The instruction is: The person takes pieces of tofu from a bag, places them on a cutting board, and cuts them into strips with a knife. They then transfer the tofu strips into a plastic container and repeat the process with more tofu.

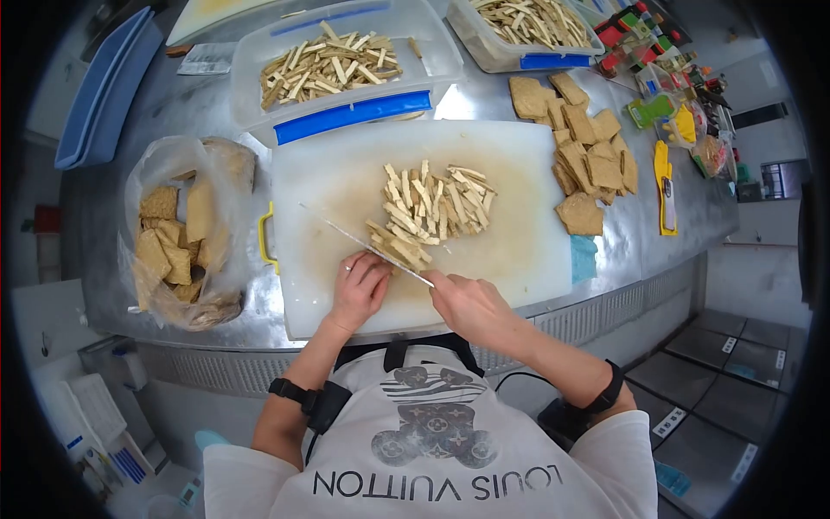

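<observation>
A knife [363,244] lies slantwise over the white cutting board [519,268], its blade edge-on to the camera. My right hand [469,304] is closed round the knife's handle end. Bent in beside the blade, my left hand [361,285] has its fingers together near the lower end of a row of brown strips [399,246]; whether it grips any of them is hidden. Just beyond the blade, a loose pile of cut strips [441,203] covers the middle of the board.
Beyond the board stand two clear tubs [246,91] [480,54] of strips. Brown slabs [596,156] are stacked at the right, near a yellow packet [664,186]. A plastic bag [138,251] of slabs sits left, below blue trays [104,91]. Bottles [635,39] crowd the far right.
</observation>
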Demonstrator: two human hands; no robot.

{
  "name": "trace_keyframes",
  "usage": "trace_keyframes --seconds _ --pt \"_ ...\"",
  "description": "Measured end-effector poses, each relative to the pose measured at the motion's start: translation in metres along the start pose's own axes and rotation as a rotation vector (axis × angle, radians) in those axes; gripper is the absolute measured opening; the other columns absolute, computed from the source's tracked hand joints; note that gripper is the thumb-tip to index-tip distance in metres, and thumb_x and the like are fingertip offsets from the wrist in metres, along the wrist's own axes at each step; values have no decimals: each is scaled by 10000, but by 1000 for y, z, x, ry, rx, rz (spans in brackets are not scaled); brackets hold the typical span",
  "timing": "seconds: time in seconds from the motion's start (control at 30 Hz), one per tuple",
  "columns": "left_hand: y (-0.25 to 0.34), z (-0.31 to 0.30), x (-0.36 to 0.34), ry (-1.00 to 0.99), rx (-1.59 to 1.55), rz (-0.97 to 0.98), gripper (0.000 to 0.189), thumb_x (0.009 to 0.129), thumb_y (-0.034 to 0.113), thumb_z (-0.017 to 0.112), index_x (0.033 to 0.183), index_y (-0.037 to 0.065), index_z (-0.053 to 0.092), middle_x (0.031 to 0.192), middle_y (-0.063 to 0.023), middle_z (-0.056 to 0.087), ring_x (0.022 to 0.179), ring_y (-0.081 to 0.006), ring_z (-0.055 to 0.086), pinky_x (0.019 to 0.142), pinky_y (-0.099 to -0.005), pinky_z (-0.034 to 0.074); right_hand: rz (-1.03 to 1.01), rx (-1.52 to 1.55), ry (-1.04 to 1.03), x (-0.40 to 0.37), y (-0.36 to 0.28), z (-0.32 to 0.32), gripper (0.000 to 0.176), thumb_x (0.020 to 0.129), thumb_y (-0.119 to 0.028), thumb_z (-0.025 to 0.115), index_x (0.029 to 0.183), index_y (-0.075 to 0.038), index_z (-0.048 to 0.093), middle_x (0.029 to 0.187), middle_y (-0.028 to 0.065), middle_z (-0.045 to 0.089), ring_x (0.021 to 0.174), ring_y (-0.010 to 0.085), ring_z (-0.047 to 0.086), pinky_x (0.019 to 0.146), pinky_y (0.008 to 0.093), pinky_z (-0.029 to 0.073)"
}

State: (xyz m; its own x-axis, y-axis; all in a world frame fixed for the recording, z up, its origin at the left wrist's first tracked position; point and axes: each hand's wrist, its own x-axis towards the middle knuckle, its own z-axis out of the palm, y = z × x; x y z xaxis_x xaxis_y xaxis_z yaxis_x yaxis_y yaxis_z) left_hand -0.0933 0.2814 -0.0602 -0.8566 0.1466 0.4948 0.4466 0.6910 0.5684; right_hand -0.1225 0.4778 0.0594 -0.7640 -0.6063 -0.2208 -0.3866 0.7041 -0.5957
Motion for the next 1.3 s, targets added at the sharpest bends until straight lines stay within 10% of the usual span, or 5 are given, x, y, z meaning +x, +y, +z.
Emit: trace_keyframes --seconds 1.3 --pt "-9 1 -1 3 -30 -11 229 619 -41 639 839 14 608 904 -105 580 885 -299 533 777 -367 461 52 142 -38 20 13 24 205 842 -73 496 1009 46 480 615 237 561 592 420 565 541 481 446"
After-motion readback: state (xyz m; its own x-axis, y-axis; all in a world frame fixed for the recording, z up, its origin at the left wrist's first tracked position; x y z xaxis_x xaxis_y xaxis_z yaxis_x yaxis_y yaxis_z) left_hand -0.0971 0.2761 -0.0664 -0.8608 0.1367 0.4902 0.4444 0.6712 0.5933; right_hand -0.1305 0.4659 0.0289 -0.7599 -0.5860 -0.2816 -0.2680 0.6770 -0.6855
